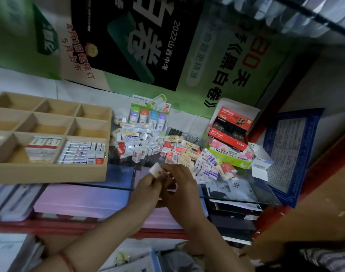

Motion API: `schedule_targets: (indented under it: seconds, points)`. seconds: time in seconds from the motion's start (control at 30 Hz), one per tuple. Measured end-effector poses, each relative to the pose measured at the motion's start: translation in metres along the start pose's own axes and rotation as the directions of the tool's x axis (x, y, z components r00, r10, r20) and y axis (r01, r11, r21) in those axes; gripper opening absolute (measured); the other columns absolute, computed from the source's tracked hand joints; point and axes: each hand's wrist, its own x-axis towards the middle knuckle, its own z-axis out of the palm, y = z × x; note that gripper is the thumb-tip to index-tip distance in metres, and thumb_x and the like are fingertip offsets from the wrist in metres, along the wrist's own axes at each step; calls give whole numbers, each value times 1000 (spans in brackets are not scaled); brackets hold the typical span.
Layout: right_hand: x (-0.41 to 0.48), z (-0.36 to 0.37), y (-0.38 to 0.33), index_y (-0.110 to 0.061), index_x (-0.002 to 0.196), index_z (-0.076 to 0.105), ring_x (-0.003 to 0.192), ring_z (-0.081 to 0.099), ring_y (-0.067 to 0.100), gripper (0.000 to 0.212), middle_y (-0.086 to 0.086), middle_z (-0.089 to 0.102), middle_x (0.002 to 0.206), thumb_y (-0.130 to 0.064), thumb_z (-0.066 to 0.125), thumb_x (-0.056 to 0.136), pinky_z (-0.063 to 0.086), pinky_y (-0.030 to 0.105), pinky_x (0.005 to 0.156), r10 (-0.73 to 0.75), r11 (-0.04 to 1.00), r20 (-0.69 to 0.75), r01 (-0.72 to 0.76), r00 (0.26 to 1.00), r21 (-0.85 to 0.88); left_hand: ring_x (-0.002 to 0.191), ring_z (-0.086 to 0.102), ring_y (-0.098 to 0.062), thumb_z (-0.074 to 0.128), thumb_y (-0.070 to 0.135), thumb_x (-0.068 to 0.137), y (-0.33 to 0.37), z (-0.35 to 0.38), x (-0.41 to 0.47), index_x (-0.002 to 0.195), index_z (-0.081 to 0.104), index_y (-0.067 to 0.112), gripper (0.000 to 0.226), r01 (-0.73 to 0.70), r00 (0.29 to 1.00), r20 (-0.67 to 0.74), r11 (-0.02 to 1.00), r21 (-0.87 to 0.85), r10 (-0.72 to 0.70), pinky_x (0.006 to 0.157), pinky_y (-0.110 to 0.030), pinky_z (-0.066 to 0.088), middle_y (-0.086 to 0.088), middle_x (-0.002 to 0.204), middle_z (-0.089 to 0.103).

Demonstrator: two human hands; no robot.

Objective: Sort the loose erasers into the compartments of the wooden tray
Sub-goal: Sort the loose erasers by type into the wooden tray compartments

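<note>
While both hands meet near the pile, left hand [148, 183] and right hand [179, 181] together grasp one white eraser [155, 169]. Loose erasers [167, 150]: centre. Wooden tray [49, 173]: left, near compartments part-filled. Green box [231, 157]: "12035".

I see both hands together over the glass bench, just in front of the pile of loose erasers [167, 148]. My left hand [148, 186] and right hand [179, 185] touch each other and pinch a small pale eraser [155, 169] between them, its end poking up above the fingers. The wooden tray [49, 174] sits to the left; two of its near compartments hold boxed erasers in rows, the far ones look bare. A red display box [229, 132] stands behind the pile on the right.
</note>
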Motion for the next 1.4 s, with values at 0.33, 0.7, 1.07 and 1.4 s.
schedule_targets:
  seconds: [0.33,0.7,1.07,1.4]
  points:
    - [33,-38,90,-14,126,56,115,46,26,46,8,53,126,-34,64,86,37,30,95,382,758,50,-282,923,-588,41,54,-7,47,4,94,33,-63,4,85,56,2,13,-136,983,-104,983,125,149,44,-16,49,-12,70,59]
    - [63,-24,7,-12,78,61,53,56,6,22,4,63,72,6,71,73,43,11,47,326,908,5,-314,945,277,64,59,-30,52,12,93,92,-266,-28,69,55,6,25,-12,802,-516,872,490,301,64,-33,48,-20,77,60]
    - [147,119,-105,-5,90,58,61,65,9,11,14,69,82,1,61,82,53,13,57,316,525,388,-500,866,689,99,59,-30,58,18,89,84,-319,10,93,64,-3,22,254,820,-536,710,657,202,74,-29,42,-20,101,65]
    - [176,215,-162,-7,84,60,47,46,6,9,11,57,70,1,58,88,42,15,49,266,739,449,-480,853,473,62,61,-22,50,16,94,70,-329,13,88,67,-2,26,176,888,-445,814,553,110,63,-27,51,-19,91,70]
